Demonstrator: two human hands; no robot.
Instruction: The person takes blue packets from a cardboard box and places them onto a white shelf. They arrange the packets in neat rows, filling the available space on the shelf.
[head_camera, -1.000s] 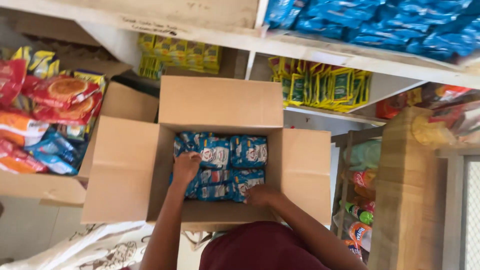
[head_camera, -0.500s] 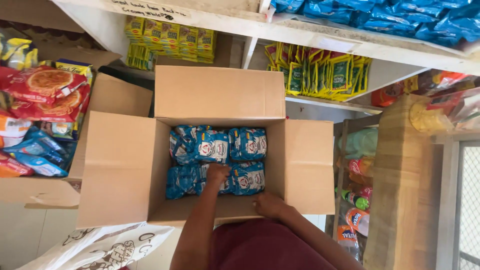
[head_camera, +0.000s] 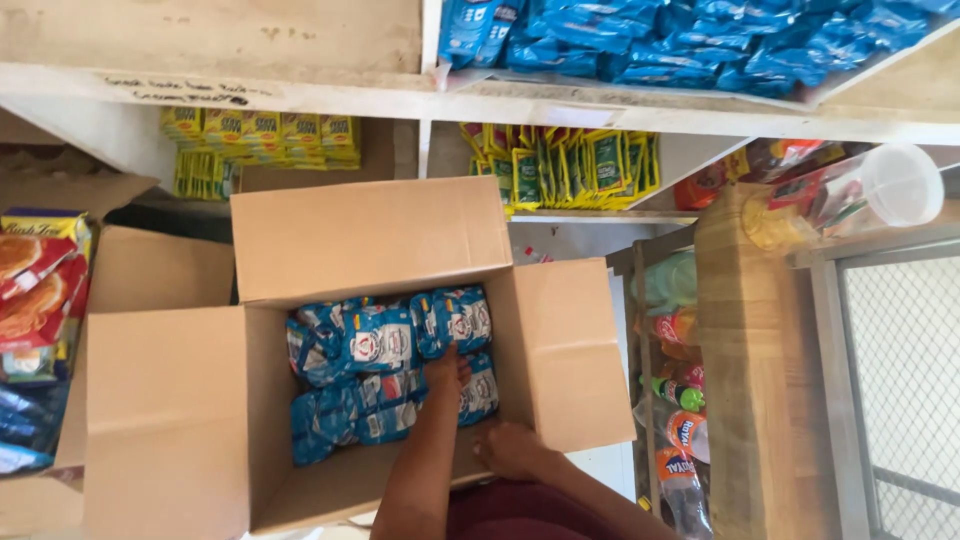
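Observation:
An open cardboard box (head_camera: 380, 235) stands in front of me with its flaps spread, and several blue and white snack packets (head_camera: 375, 345) lie in rows inside. My left hand (head_camera: 446, 368) reaches down into the box. Its fingers are curled onto the blue packets at the right of the rows, and whether it grips one is hidden. My right hand (head_camera: 508, 447) rests on the box's near wall at the right corner and holds it.
White shelves (head_camera: 300, 95) above carry yellow and green packets (head_camera: 565, 165) and blue packets (head_camera: 650, 40). Red and orange snack bags (head_camera: 35, 290) fill another carton at the left. At the right are drink bottles (head_camera: 680, 440), a wooden board (head_camera: 750, 350) and a plastic jar (head_camera: 860, 195).
My left hand has moved from the left side of the packets to the right side, deeper in the box. My right hand has stayed at the near wall.

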